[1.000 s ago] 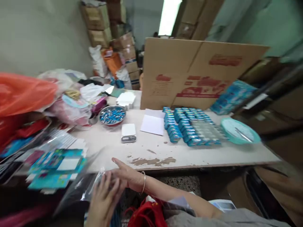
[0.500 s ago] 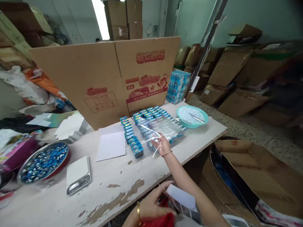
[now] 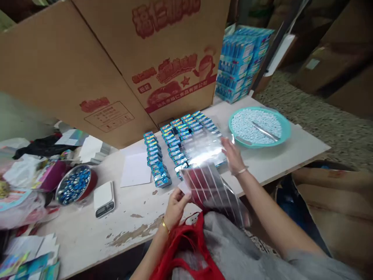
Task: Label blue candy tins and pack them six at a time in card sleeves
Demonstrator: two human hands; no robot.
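Observation:
My left hand [image 3: 175, 208], low in the middle, pinches the edge of a clear plastic sheet with pale stripes [image 3: 204, 184] and a white tab. The sheet hangs over the table edge in front of my red and grey clothing. My right hand [image 3: 232, 155] is at the right edge of a shiny clear plastic piece [image 3: 204, 149], fingers stretched out; whether they press on it is unclear. That plastic lies over part of several rows of small blue boxes [image 3: 175, 146]. A separate column of such boxes [image 3: 154, 157] stands to the left.
Right of the boxes is a teal bowl [image 3: 237, 140] of small white pellets with a metal utensil [image 3: 265, 131]. A tall carton [image 3: 116, 89] stands behind, near stacked blue packs [image 3: 236, 70]. Leftward are white paper [image 3: 136, 170], a scale [image 3: 104, 196] and a bowl of blue-silver pieces [image 3: 92, 181].
My left hand has risen from below the table edge, bringing the striped sheet up. My right hand has moved right, off the front of the clear plastic, which now lies flatter. The view has tilted down.

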